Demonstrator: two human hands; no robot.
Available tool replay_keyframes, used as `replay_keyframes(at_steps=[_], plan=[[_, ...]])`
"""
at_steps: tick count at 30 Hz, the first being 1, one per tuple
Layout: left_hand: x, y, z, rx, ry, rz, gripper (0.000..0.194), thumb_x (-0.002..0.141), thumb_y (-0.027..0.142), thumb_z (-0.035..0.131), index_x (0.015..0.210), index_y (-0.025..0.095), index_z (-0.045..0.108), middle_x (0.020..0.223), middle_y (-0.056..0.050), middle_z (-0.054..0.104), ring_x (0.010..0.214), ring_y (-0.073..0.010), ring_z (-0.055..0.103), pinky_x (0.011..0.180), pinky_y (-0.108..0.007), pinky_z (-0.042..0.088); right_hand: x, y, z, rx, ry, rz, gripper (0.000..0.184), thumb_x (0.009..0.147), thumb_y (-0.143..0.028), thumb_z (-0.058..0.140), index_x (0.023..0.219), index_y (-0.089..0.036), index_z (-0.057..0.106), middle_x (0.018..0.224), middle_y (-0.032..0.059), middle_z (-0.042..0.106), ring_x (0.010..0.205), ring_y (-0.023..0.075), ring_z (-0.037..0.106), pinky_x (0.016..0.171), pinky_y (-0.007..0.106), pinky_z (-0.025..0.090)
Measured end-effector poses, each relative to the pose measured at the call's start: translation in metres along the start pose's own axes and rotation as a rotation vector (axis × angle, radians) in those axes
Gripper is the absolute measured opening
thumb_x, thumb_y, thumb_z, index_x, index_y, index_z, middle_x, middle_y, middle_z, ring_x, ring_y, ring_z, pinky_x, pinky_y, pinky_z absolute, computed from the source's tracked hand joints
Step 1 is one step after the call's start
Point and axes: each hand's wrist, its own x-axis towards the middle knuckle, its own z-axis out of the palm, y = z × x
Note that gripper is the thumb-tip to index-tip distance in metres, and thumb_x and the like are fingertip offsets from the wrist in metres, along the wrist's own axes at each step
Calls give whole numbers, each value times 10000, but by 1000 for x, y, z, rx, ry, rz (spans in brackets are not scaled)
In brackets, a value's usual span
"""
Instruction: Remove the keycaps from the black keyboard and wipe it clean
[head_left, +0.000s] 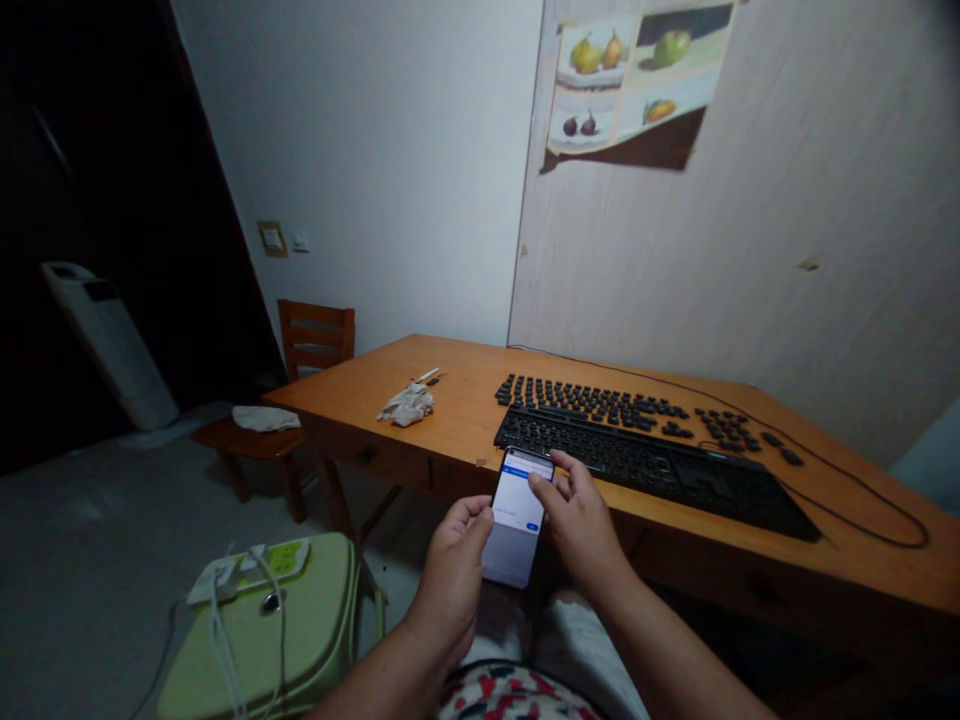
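Observation:
A smartphone (516,545) with a lit, mostly white screen is held upright over my lap, just in front of the table edge. My left hand (457,545) grips its left side, thumb along the edge. My right hand (577,510) is at its upper right, with the thumb over the screen and the fingers curled around the edge. Just beyond the phone lies a black keyboard base (637,465), stripped of its keys. Behind it, loose black keycaps (585,398) are laid out in rows on the wooden table (465,375).
A crumpled cloth (407,404) and a thin white tool (427,376) lie on the table's left part. The keyboard cable (810,438) loops at the right. A green suitcase (315,600) with a power strip (289,558) stands at lower left, near a wooden chair (319,335).

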Motion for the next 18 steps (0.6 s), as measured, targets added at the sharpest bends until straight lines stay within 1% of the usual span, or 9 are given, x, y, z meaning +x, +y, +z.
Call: replay_keyframes(at_steps=[2,3,6,8,11,14,18], plan=[[2,1,0,-25,7,-6,398,724,397,751,1021,158,637,882,-67,721,696,-175,660,651,-263,472,-3,0,-2,13,-33,24,593,798,-473,650,1274,-163,480,715,-5,647,622,190,624,558,284,482],[3,2,0,-38,12,-7,411,717,393,757,1032,157,638,860,-63,721,692,-176,661,653,-267,475,-4,1,-3,35,-67,33,536,814,-472,630,1242,-167,519,735,4,660,636,190,629,572,286,485],[5,5,0,-79,30,2,446,685,389,782,1036,151,645,820,-56,716,689,-181,664,657,-276,485,-7,6,-6,54,-151,46,385,831,-468,598,1083,-180,643,878,47,710,775,216,659,662,306,505],[7,7,0,-97,33,9,439,671,386,792,1008,143,651,822,-60,716,695,-183,665,657,-279,490,-10,10,-7,14,-172,64,343,825,-466,600,995,-180,684,888,51,719,802,226,658,677,308,501],[7,9,-1,-104,39,11,429,673,379,790,999,139,647,827,-62,717,696,-184,665,639,-276,492,-12,17,-8,2,-224,85,318,835,-455,586,943,-178,697,837,39,717,764,218,650,660,300,487],[7,11,-1,-94,45,14,425,691,372,776,1022,143,636,829,-57,715,677,-175,658,616,-264,485,-14,20,-6,4,-260,61,282,831,-432,594,894,-174,688,779,24,699,716,201,628,634,286,472],[6,12,1,-92,47,19,424,691,367,774,1020,140,633,827,-55,712,662,-166,652,615,-259,480,-16,18,-4,-3,-248,43,258,820,-429,609,826,-177,665,728,11,673,670,187,599,606,275,456]])
